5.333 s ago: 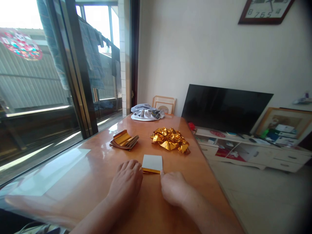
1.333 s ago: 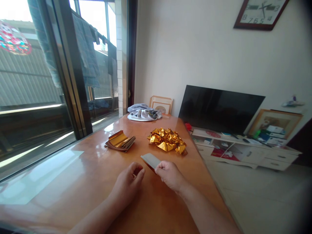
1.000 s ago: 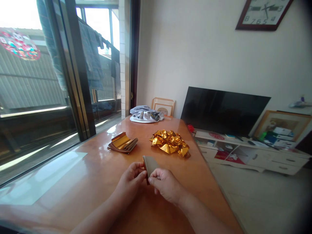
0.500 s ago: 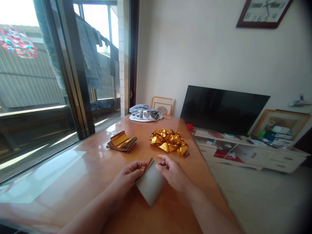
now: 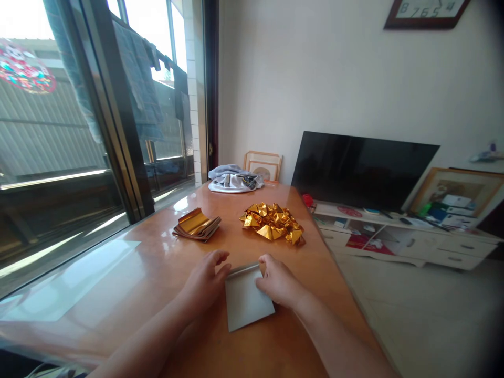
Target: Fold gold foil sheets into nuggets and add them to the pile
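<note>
A sheet of foil paper (image 5: 249, 300), pale grey side up, lies between my hands at the near part of the table, its far edge slightly curled. My right hand (image 5: 277, 281) pinches its right side near the far corner, thumb on top. Close to the far left corner is my left hand (image 5: 207, 278), thumb and fingers apart, holding nothing. Beyond them on the left rests a stack of gold foil paper (image 5: 197, 226) with a curled top sheet. A pile of folded gold foil pieces (image 5: 272, 223) sits on the right.
The glossy wooden table (image 5: 149, 283) reaches to the wall, with bundled cloth (image 5: 234, 179) at its far end. Beyond its right edge stand a television (image 5: 362, 168) and a white cabinet (image 5: 417, 247). A glass sliding door (image 5: 114, 115) runs along the left.
The sheet has turned from cornerwise to nearly square-on and lies flatter. My left hand has let go of it and moved slightly left; my right hand still holds its side.
</note>
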A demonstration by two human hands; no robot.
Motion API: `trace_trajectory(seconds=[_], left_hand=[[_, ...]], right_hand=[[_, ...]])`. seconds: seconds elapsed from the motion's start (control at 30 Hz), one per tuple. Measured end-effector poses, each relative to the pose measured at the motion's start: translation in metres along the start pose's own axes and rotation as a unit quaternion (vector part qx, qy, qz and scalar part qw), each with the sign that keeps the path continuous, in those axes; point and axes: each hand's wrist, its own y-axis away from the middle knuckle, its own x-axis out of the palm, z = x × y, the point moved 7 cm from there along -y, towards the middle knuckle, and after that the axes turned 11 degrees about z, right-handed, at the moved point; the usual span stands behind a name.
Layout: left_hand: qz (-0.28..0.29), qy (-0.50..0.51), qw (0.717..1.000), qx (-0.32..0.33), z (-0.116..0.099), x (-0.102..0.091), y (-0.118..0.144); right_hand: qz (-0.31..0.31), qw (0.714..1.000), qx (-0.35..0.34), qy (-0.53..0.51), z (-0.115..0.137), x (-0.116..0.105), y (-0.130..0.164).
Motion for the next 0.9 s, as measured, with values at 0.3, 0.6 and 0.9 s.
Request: trace_trajectory(seconds=[0.3,0.6,0.9], left_hand=[[0.119,-0.283,0.947,0.098,-0.050,0.023,0.017],[0.156,-0.306,0.935,0.083,-0.044,0.032,0.017],[0.192,-0.304,0.928,0.103,-0.048,0.030,0.023]], right_hand=[[0.001,0.999,0.007,0.031,-0.005,0.004,-0.004],[-0.002,0.999,0.013,0.034,-0.002,-0.003,0.004],[0.087,0.993,-0.051,0.059,0.017,-0.030,0.027]])
